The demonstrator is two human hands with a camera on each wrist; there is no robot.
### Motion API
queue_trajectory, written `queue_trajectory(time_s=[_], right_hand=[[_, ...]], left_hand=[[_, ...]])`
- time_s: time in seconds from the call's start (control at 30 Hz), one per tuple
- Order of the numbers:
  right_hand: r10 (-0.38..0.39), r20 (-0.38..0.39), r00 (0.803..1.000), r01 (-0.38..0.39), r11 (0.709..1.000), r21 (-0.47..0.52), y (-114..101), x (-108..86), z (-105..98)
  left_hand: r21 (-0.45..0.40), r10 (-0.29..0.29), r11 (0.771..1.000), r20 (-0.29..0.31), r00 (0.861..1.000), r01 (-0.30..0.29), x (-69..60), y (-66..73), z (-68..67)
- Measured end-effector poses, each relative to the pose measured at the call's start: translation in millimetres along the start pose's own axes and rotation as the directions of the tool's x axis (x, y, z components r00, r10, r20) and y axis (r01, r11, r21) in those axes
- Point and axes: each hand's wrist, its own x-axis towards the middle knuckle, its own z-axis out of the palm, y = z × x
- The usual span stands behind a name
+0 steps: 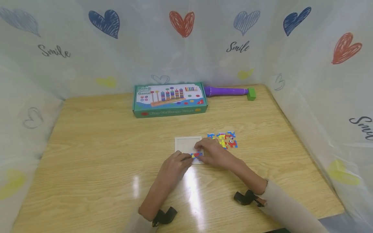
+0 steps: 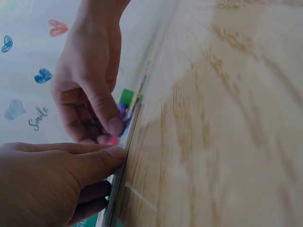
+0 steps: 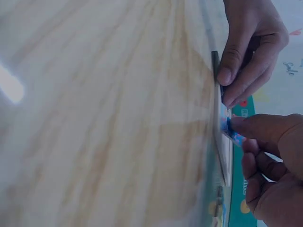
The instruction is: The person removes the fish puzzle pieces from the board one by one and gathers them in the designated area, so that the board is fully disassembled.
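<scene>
A small white puzzle tray (image 1: pixel 178 142) lies on the table, with blue, red and yellow jigsaw pieces (image 1: pixel 196 154) along its near side. My left hand (image 1: pixel 174 166) holds the tray's near left edge, thumb at the rim and a fingertip by the pieces. From the right, my right hand (image 1: pixel 216 153) reaches over the tray. Its thumb and fingers pinch a jigsaw piece (image 3: pixel 236 137), which looks tilted above the tray in the right wrist view. Fingers partly cover the pieces in the tray. Loose jigsaw pieces (image 1: pixel 232 142) lie just right of the tray, partly behind my right hand.
A green ring game box (image 1: pixel 170 100) stands at the back of the wooden table (image 1: pixel 102 155). Beside it lie a purple stick-like object (image 1: pixel 227 91) and a green block (image 1: pixel 251 94). White sheeting (image 1: pixel 140 42) printed with hearts encloses the back and sides.
</scene>
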Motion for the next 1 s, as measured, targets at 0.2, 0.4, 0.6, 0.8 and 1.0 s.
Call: queue_trajectory(time_s=[0.2,0.4,0.6,0.8,1.0], right_hand=[[-0.041,-0.119,0.992,0.051,0.996,0.077,-0.3,7.5,-0.7],[0.003,-0.147,0.989,0.001,1.000,0.027,1.5,13.9,-2.9],[0.030,-0.058,0.998,-0.032,0.999,-0.025,3.2,10.0,-8.9],[0.016,0.028,0.999,-0.013,0.995,-0.102,7.0,6.8,-9.3],[-0.049,0.035,0.998,0.053,0.990,-0.128,11.3,7.0,-5.2]], left_hand=[[-0.019,-0.024,1.000,0.027,0.999,0.025,0.8,0.5,-1.9],[-0.014,-0.039,0.999,0.045,0.998,0.040,0.6,1.4,-2.7],[-0.014,-0.042,0.999,0.054,0.998,0.042,0.1,2.2,-3.0],[0.005,-0.041,0.999,0.066,0.997,0.041,0.5,2.0,-3.1],[-0.023,-0.033,0.999,0.041,0.999,0.034,0.7,1.9,-2.2]])
